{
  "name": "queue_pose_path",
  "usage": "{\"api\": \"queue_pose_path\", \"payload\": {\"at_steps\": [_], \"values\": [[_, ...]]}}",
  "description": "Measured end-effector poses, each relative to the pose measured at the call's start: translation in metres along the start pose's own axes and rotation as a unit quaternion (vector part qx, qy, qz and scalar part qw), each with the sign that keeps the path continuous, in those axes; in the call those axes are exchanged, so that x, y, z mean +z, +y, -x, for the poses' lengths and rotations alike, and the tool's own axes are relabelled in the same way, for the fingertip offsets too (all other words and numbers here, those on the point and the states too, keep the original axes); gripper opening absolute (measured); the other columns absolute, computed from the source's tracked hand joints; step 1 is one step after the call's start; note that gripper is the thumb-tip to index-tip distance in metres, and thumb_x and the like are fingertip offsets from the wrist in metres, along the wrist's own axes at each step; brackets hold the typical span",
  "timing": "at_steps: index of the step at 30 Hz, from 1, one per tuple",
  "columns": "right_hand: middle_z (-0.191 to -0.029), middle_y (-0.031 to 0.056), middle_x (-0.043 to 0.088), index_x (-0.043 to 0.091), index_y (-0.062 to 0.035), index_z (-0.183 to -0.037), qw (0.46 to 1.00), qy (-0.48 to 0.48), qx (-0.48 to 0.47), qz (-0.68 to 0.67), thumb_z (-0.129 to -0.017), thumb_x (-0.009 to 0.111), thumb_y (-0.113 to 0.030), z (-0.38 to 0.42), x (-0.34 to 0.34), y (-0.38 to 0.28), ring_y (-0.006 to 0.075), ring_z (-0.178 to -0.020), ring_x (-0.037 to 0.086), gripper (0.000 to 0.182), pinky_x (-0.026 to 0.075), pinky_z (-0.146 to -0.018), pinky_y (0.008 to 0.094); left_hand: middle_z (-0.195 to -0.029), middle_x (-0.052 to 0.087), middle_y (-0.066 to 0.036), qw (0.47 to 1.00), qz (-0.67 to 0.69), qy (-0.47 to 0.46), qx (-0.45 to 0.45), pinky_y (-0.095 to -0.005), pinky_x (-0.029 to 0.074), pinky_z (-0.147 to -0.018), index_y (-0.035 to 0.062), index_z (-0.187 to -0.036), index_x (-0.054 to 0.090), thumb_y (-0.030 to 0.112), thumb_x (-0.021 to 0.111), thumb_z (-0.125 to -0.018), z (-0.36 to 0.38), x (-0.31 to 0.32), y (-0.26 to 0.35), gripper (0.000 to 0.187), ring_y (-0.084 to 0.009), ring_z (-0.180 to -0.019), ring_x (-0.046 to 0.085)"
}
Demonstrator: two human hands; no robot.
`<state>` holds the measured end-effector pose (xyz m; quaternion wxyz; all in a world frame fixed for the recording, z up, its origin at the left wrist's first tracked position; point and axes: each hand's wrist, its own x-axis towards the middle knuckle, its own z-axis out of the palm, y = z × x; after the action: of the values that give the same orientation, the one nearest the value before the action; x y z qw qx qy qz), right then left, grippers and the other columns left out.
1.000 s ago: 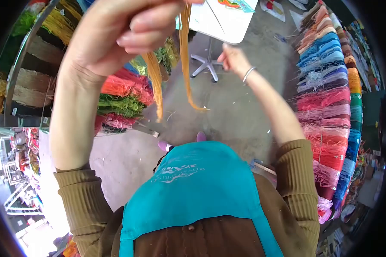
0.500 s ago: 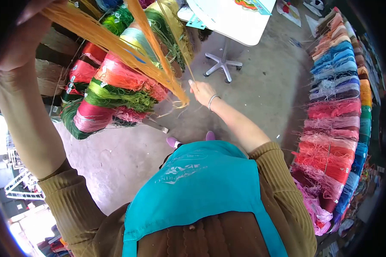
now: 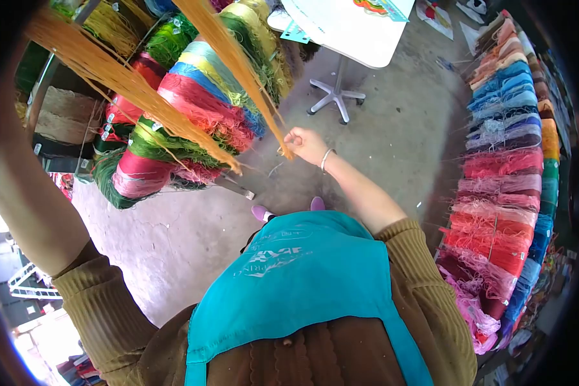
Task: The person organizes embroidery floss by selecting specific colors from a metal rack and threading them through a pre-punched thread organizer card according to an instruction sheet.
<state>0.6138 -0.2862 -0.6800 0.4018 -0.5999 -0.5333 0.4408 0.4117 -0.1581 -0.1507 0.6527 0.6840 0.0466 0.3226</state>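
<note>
At the dark upper-left edge my left hand [image 3: 5, 96] is raised, its fingers mostly lost in shadow. A long orange thread bundle [image 3: 132, 93] hangs slanting from it, its cut end loose in the air. A second length of the same orange thread [image 3: 228, 55] comes down from the top edge towards my right hand [image 3: 306, 145]. That hand is closed, thumb against curled fingers, at the lower end of this length. Behind the threads are coloured skeins [image 3: 199, 93] in pink, green, yellow and blue on a rack.
A white table [image 3: 341, 29] on a wheeled base [image 3: 336, 100] stands ahead, with colourful sheets on top. Along the right runs a long rack of thread skeins [image 3: 492, 212]. My purple shoes [image 3: 258, 212] are on the concrete floor [image 3: 392, 148]. A metal rack foot [image 3: 241, 189] sticks out.
The left hand has moved further left and out towards the edge, carrying the orange bundle. The two orange lengths have swung wider apart. My right hand has dropped slightly and its fingers have curled.
</note>
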Motion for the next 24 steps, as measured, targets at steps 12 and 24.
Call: {"api": "queue_pose_path", "payload": {"at_steps": [12,24], "values": [[-0.121,0.0108,0.064,0.059,-0.0024,-0.125,0.996,-0.034,0.081,-0.010,-0.077,0.078,-0.018,0.098,-0.036,0.109,0.0223,-0.112,0.061,0.055,0.050,-0.094,0.0347,-0.105,0.051,-0.009,1.000,0.006,0.027,-0.001,-0.0222,0.039,-0.060,-0.0042,-0.131,0.045,0.025,0.041,-0.103,-0.004,0.004,0.008,0.041,-0.0132,-0.089,0.050],[-0.115,0.0102,0.066,0.063,0.0027,-0.115,0.943,0.186,-0.096,-0.260,-0.090,0.060,-0.003,0.063,-0.084,-0.108,0.0173,-0.112,0.059,0.026,0.042,-0.101,0.0316,-0.136,0.052,-0.020,0.992,-0.119,0.034,-0.028,-0.0335,0.046,-0.096,-0.0035,-0.137,0.045,0.033,0.050,-0.098,0.049,0.059,-0.122,0.054,-0.0261,-0.128,0.049]]}}
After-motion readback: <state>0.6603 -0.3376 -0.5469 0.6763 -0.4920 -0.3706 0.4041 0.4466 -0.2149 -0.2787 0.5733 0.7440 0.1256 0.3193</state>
